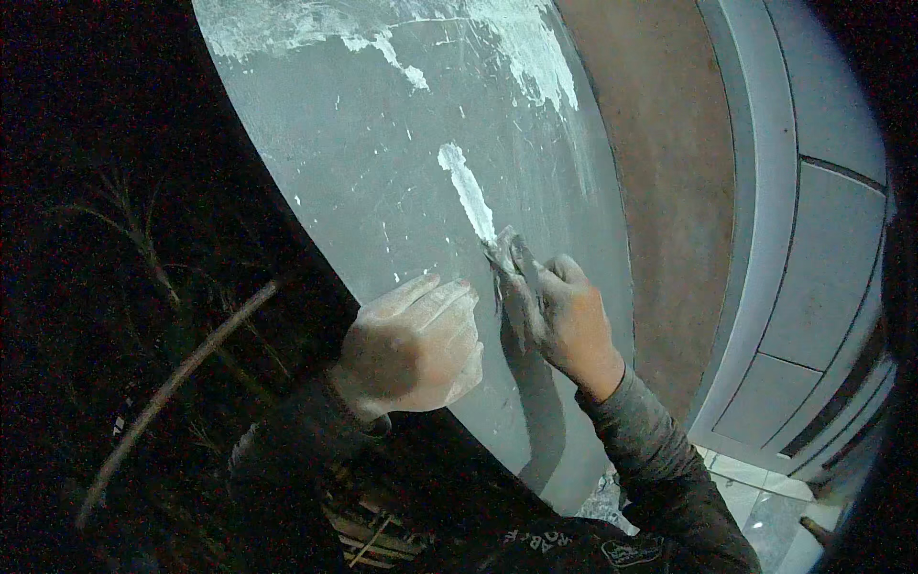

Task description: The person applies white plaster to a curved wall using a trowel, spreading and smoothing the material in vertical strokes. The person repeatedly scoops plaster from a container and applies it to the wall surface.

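Note:
A grey wall-like surface (pixel 382 163) carries a fresh-looking white streak of filler (pixel 467 191) down its middle. At the lower end of that streak is my right hand (pixel 574 320), its fingers closed around a smeared putty knife (pixel 512 253) whose tip meets the surface. My left hand (pixel 411 344), coated with whitish dust, is to the left, over the surface's left edge. Its fingers are bent and pressed together; whatever lies under them is hidden. Dark sleeves cover both forearms.
White patches (pixel 535 57) spread across the upper surface. A brown strip (pixel 669 191) and pale panels (pixel 822 258) run along the right. Darkness fills the left, with a branch or pole (pixel 182 383) and faint plants (pixel 143 230). Light floor tiles (pixel 765 507) show lower right.

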Motion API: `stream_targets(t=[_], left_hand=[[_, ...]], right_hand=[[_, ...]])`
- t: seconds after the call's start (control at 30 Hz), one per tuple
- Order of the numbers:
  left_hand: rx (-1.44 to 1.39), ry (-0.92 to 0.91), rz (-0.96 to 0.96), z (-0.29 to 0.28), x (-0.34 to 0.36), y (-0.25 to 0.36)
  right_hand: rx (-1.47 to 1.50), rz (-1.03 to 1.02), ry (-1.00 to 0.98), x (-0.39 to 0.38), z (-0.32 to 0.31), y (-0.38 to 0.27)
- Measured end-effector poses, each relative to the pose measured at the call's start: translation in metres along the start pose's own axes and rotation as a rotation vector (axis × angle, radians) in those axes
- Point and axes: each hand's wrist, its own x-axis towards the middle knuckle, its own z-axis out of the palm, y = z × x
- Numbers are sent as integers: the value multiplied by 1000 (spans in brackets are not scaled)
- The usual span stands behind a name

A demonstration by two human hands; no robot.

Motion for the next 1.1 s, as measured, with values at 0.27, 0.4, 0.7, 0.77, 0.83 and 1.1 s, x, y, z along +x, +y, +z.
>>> stream_targets(t=[0.27, 0.4, 0.7, 0.77, 0.83, 1.1], left_hand=[[14, -13, 42, -8, 0, 2], [41, -43, 22, -4, 3, 4], [27, -19, 23, 1, 2, 2], [41, -28, 37, 0, 2, 1], [47, -36, 42, 0, 3, -1], [22, 8, 46, 8, 4, -9]], right_hand=[[-92, 81, -148, -7, -13, -13], [-18, -149, 75, 17, -13, -9], [7, 12, -26, 28, -15, -28], [24, -126, 88, 49, -15, -26], [18, -231, 176, 59, -15, -23], [12, -140, 75, 74, -26, -39]])
